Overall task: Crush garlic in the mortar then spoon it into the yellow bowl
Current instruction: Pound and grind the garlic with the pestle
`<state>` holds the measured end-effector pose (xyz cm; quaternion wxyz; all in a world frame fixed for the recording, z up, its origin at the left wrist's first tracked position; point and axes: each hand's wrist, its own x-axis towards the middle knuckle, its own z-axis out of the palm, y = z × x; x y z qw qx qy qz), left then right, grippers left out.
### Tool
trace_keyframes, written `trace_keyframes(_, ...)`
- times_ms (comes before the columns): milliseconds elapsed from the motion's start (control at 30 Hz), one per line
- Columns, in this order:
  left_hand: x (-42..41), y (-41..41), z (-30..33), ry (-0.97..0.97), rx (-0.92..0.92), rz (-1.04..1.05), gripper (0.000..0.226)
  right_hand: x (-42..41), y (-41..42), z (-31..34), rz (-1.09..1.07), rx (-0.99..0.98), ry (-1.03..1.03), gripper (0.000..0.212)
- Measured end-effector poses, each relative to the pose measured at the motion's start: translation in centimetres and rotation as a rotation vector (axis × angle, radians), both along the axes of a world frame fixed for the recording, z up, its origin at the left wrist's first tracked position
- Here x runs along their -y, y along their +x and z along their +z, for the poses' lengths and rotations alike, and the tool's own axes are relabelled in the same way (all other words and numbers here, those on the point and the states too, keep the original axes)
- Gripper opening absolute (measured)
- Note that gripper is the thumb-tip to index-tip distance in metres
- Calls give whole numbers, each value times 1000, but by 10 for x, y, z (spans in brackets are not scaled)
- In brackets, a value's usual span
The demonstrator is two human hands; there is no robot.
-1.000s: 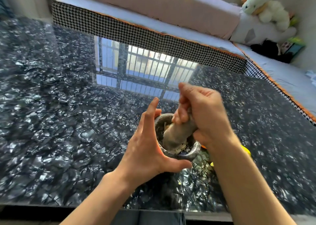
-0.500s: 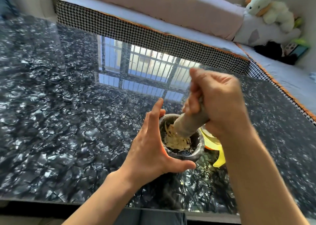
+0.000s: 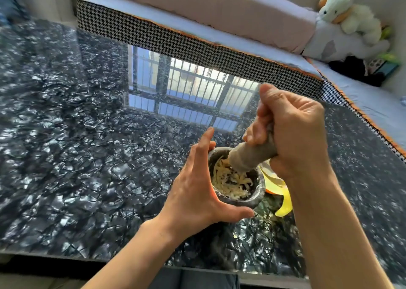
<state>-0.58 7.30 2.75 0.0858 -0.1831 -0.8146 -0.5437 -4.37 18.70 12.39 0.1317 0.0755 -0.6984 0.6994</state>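
Note:
A grey stone mortar (image 3: 257, 197) stands near the front edge of the glossy black table (image 3: 77, 157). Pale crushed garlic (image 3: 228, 182) lies inside it. My left hand (image 3: 197, 190) cups the mortar's left side, thumb under the front rim, fingers spread upward. My right hand (image 3: 290, 130) is closed around the grey stone pestle (image 3: 248, 158), which tilts with its thick end just above the garlic at the bowl's far side. The yellow bowl (image 3: 283, 197) shows only as a yellow rim right of the mortar, mostly hidden behind my right forearm.
The table's front edge runs just below my wrists. A houndstooth-edged cushioned bench (image 3: 197, 45) borders the table's far and right sides. A plush toy (image 3: 347, 16) sits at the back right corner. A bright window reflection (image 3: 186, 91) lies on the tabletop beyond the mortar.
My right hand has lifted the pestle up and to the right, out of the deep part of the mortar, uncovering the crushed garlic. My left hand stays on the mortar.

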Motion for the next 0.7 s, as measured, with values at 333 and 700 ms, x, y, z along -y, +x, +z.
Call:
trace_keyframes(333,1,-2,0,-8,12,15,128,5,-1,-9,19,120,26,41)
trace_keyframes(700,2,-3,0,-7,27,22,126,14,-3,-26,37,152,51,44)
